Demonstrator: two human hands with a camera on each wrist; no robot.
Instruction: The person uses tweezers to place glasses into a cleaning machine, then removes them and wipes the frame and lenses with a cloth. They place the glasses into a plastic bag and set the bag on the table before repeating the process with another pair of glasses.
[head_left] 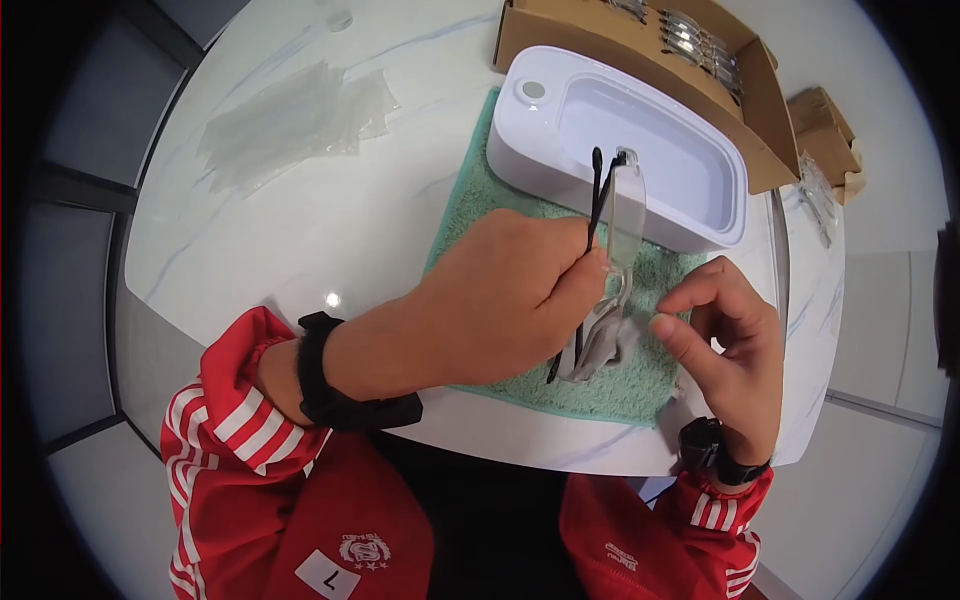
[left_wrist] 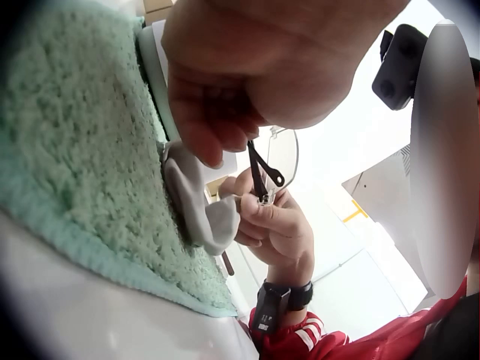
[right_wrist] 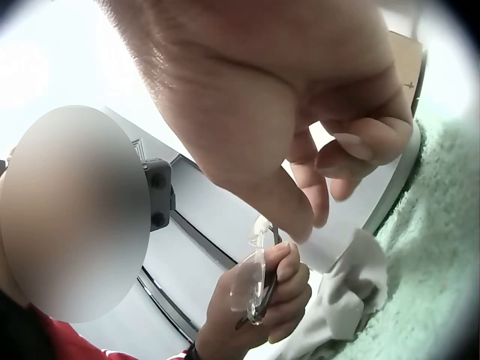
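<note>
My left hand (head_left: pixel 490 300) grips a pair of clear-lensed eyeglasses (head_left: pixel 627 215) by the dark temples, which are folded in. One lens stands up beyond the fist, toward the white basin. My right hand (head_left: pixel 738 335) is just to the right of the glasses, thumb and fingers loosely bent with nothing between them. In the right wrist view its thumb tip overlaps the upper end of the glasses (right_wrist: pixel 255 281). A crumpled grey cloth (right_wrist: pixel 360 281) lies on the green towel (head_left: pixel 620 395) under the hands.
A white basin-like device (head_left: pixel 540 165) with a round button stands on the towel's far side. Behind it an open cardboard box (head_left: pixel 560 35) holds several glasses. Clear plastic sleeves (head_left: pixel 290 125) lie at the left. Another small carton (head_left: pixel 825 130) and a bagged item (head_left: pixel 818 200) are at the right.
</note>
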